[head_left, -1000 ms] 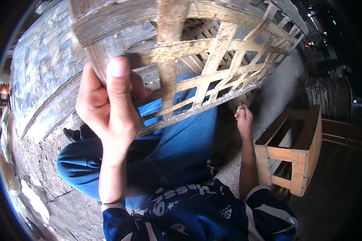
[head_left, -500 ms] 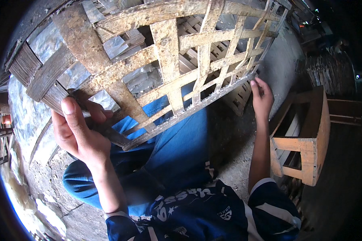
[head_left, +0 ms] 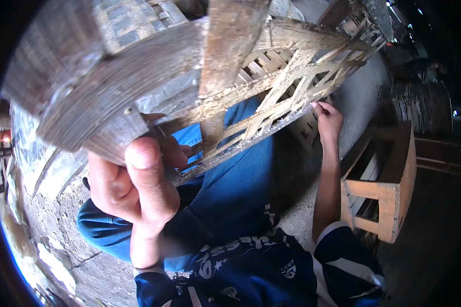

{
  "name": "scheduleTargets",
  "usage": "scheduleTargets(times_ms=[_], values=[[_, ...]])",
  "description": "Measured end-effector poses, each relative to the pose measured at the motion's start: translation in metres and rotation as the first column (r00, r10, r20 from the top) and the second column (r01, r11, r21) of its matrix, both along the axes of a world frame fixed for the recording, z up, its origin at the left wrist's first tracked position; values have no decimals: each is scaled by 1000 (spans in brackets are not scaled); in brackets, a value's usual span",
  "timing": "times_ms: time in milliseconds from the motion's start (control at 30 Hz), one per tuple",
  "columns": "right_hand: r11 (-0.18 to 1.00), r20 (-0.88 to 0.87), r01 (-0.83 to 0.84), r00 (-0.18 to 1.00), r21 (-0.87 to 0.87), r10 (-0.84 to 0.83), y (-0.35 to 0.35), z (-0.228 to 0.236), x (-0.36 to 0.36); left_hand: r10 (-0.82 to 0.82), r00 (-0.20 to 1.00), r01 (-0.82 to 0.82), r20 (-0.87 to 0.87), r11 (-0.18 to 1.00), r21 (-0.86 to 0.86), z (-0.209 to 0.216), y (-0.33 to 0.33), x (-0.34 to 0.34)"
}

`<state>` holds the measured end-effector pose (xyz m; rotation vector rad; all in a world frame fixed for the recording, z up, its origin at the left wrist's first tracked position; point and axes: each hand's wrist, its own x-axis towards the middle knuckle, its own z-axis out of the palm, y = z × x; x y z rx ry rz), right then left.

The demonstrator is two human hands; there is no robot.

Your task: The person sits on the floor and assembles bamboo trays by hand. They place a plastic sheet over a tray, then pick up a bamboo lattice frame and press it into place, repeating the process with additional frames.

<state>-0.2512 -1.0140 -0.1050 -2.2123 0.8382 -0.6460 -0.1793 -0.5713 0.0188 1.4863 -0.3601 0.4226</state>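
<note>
A woven lattice panel (head_left: pixel 235 48) of flat bamboo or wooden strips, crusted with pale dirt, is held tilted above my lap. Its left end is close and blurred. My left hand (head_left: pixel 143 189) grips the near left corner, thumb on a grey weathered strip and fingers curled under it. At the far right end of the long lower edge, my right hand (head_left: pixel 329 123) pinches the rim between thumb and fingers. My jeans (head_left: pixel 230 163) show through the gaps in the lattice.
To the right stands an open-framed wooden box or stool (head_left: pixel 389 199). Behind the panel lies another woven lattice piece (head_left: pixel 307 130) leaning near the floor. Crumpled, shiny sheeting (head_left: pixel 41 148) lies at the left, above rough concrete floor (head_left: pixel 97 266).
The panel has tilted more steeply, its left end rising nearer to the view. My left hand has moved right and closer; my right hand has shifted slightly left, still on the edge.
</note>
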Motion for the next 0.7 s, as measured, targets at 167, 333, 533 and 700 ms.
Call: scheduleTargets(times_ms=[167,333,533,700], values=[[981,-105,36,993,-191,-57,5,-5,3,-19,999,19,-29,1000,21,0,3,3],[989,-188,-99,979,-113,76,16,4,7,11,999,-11,-50,1000,-12,-4,4,4],[727,400,-289,916,623,21,20,44,-22,3,997,-9,-72,997,-80,-12,9,15],[809,377,-206,926,551,-21,-34,29,-83,26,993,-40,-112,991,-127,-13,3,19]])
